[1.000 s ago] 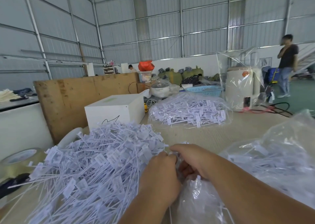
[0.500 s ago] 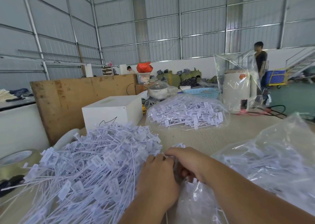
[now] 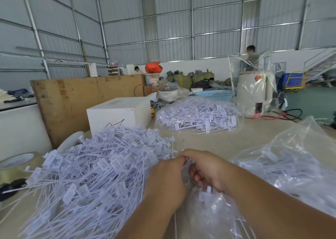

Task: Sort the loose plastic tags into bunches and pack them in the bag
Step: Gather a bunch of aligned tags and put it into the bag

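Two bare forearms reach in from the bottom edge, sleeveless as far as the view shows, ending in the left hand and the right hand, both without gloves, rings, watch or wristband, with short, unpainted fingernails.

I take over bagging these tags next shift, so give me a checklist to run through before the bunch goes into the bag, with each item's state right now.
1. Both hands on the work: ok. The left hand and the right hand meet at the bag mouth.
2. Clear bag under the hands: ok, it lies crumpled on the table.
3. Bag mouth held open: cannot tell, the hands hide it.
4. Bunch gripped and aligned: cannot tell, the fingers cover it.
5. Loose tags in reach: ok, the pile lies beside the left hand.
6. Filled bags clear of the work: ok, the far bag of tags lies apart.
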{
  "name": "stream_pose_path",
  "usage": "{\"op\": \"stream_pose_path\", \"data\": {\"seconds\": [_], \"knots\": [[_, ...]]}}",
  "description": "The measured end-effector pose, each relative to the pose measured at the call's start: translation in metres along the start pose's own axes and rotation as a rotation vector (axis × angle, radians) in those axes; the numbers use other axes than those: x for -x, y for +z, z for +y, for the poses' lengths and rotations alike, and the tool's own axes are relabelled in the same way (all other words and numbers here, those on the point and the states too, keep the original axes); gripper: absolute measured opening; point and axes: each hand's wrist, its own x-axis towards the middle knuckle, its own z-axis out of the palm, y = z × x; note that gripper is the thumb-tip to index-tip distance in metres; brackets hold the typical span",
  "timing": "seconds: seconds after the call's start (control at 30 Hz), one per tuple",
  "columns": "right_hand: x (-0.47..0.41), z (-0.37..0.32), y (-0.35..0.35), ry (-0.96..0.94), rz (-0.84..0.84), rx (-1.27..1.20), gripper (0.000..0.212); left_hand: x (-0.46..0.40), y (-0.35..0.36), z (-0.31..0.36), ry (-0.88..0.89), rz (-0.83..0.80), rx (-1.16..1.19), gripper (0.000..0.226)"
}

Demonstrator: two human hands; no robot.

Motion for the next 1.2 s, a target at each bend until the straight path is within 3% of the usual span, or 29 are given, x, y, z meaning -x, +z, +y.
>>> {"op": "stream_pose_path", "data": {"seconds": [0.17,0.43,0.53,0.67,0.8,0.9,1.0,1.2], "knots": [[0.011,-0.007,-0.002,0.010,-0.023,-0.128,0.028,-0.001,0.000,0.000,-0.006,0.067,0.204,0.037],[0.041,-0.017,0.002,-0.107,-0.121,-0.266,0.018,-0.003,-0.011,0.008,-0.037,0.280,0.497,0.046],[0.049,-0.018,0.007,-0.168,-0.258,-0.237,0.023,0.001,-0.018,0.017,-0.066,0.307,0.754,0.059],[0.057,-0.022,0.016,-0.242,-0.331,-0.224,0.022,0.004,-0.022,0.026,-0.064,0.318,0.854,0.079],[0.058,-0.024,0.021,-0.371,-0.161,-0.149,0.032,0.005,-0.021,0.027,0.030,0.286,0.779,0.098],[0.059,-0.025,0.016,-0.488,-0.012,-0.070,0.026,0.005,-0.017,0.028,0.111,0.280,0.672,0.087],[0.064,-0.027,0.011,-0.515,0.029,-0.098,0.011,0.004,-0.015,0.025,0.123,0.291,0.672,0.071],[0.076,-0.031,-0.008,-0.494,0.165,-0.071,0.016,0.006,-0.015,0.023,0.078,0.070,0.711,0.086]]}}
